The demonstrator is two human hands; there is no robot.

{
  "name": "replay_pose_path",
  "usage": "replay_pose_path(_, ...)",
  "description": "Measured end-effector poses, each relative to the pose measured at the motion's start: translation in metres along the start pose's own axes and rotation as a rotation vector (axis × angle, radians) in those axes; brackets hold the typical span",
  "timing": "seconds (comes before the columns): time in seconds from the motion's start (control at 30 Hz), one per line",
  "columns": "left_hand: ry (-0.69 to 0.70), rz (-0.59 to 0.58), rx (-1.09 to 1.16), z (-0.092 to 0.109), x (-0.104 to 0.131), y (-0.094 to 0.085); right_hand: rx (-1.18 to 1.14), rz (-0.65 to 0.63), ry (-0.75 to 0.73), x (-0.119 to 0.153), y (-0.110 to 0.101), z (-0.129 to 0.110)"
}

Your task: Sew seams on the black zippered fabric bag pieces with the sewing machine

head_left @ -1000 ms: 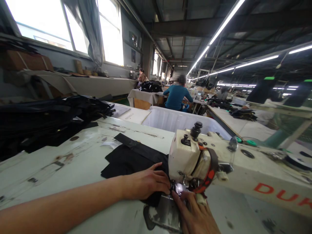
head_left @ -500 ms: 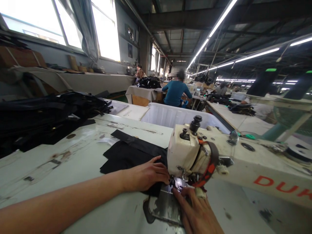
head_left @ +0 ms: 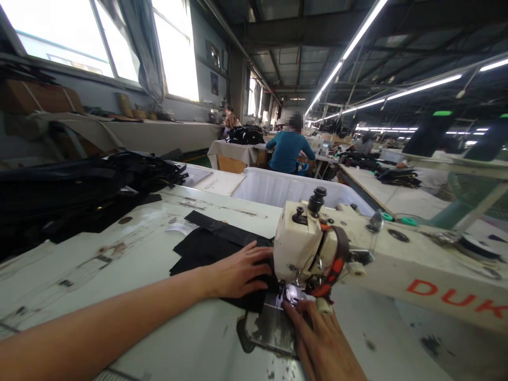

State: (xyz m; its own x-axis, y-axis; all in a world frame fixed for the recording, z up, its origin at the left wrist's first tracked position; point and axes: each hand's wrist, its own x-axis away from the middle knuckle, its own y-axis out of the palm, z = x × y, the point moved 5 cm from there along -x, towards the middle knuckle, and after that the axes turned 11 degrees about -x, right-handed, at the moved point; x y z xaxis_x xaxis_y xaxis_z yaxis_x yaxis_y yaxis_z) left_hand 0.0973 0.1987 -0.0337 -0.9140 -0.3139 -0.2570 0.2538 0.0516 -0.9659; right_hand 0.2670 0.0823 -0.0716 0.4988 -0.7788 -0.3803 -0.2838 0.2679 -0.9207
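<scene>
My left hand point(head_left: 244, 272) lies on a black fabric piece point(head_left: 222, 241), fingers spread and pressing it flat just left of the sewing machine head point(head_left: 297, 243). The fabric runs under the head; its far end is hidden there. My right hand point(head_left: 319, 336) is at the right of the lit presser foot point(head_left: 292, 294), index finger stretched out with its tip beside the foot. Its other fingers are partly bent and lie close by; I see nothing held in them. Below the foot is a worn metal plate point(head_left: 273, 330).
A heap of black fabric pieces point(head_left: 79, 190) covers the table's left side. Beyond the table point(head_left: 146, 238) stands a white plastic bin point(head_left: 273, 185). The machine arm point(head_left: 397, 264) stretches right. A person in a blue top point(head_left: 289, 151) sits farther off.
My left hand has moved slightly up and away from the presser foot, its fingers more spread. My right hand keeps its place by the foot. The view has shifted slightly.
</scene>
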Motion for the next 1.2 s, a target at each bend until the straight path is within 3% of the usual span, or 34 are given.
replay_pose_path(0.13,-0.113,-0.036,-0.083,-0.007,0.009,-0.008,-0.031,0.0,0.01,-0.001,-0.005,-0.006)
replay_pose_path(0.3,-0.163,-0.087,-0.223,0.01,0.027,-0.006,-0.113,-0.01,0.085,-0.001,-0.009,-0.011)
replay_pose_path(0.47,-0.252,-0.291,-0.402,0.032,0.04,-0.004,-0.157,-0.015,0.128,-0.002,-0.01,-0.014)
replay_pose_path(0.6,-0.295,-0.434,-0.428,0.06,0.037,-0.017,-0.189,0.016,0.149,-0.002,-0.017,-0.014)
replay_pose_path(0.7,-0.292,-0.339,-0.339,0.075,0.031,-0.03,-0.199,0.039,0.173,-0.001,-0.027,-0.011)
replay_pose_path(0.83,-0.104,-0.225,-0.144,0.08,0.032,-0.03,-0.164,0.032,0.139,0.001,-0.036,-0.011)
replay_pose_path(1.03,-0.052,-0.228,-0.103,0.07,0.033,-0.019,-0.109,-0.006,-0.115,0.002,-0.039,-0.015)
replay_pose_path(1.2,0.062,-0.129,-0.078,0.09,0.027,-0.018,-0.131,0.023,-0.238,0.004,-0.051,-0.017)
